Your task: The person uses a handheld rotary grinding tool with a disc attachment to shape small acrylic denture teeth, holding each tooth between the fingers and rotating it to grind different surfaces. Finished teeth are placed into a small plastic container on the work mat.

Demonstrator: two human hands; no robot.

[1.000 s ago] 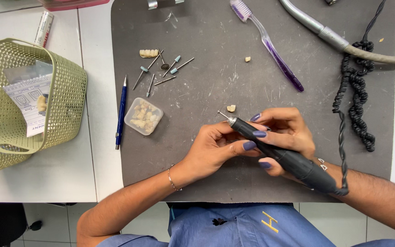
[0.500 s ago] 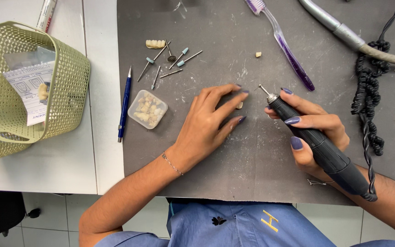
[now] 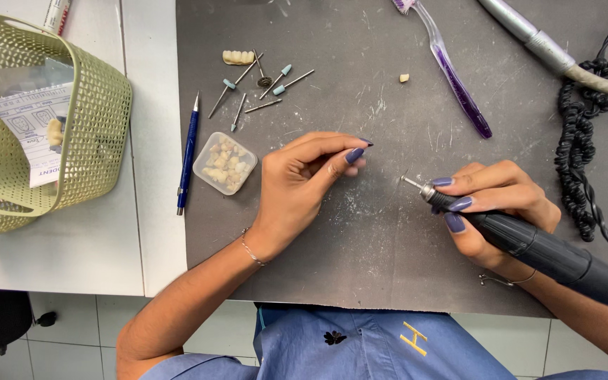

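1. Dark grey mat [image 3: 360, 253]: the work surface; both hands rest on it. White tabletop at left carries a green mesh basket [image 3: 93, 134].
2. Black rotary handpiece [image 3: 529, 246]: we see it in the right hand [image 3: 501, 211], fingers clamped round the barrel in a pen grip. Long axis runs from lower right (cord end) up-left to the bur tip [image 3: 406, 179]. Tip is bare & clear of the mat, pointing at the left hand.
3. Left hand [image 3: 304, 183]: lies left of the bur tip, near but apart. Thumb & fingertips [image 3: 353, 155] are drawn together toward a pinch; whether a small piece sits betw. them we cannot tell.
4. Purple toothbrush [image 3: 452, 70]: upper mat, well apart from both hands; coiled black cord [image 3: 578, 155] at far right.
5. Blue pen [image 3: 188, 151]: on the mat's left edge, axis near vertical.
6. Clear tub of tooth pieces [image 3: 225, 163]: just left of the left hand, nearer it than the right.
7. Loose burs [image 3: 262, 88] w/ a short tooth row [image 3: 238, 57] above.
8. Single tooth fragment [image 3: 404, 78]: alone, upper centre, untouched.
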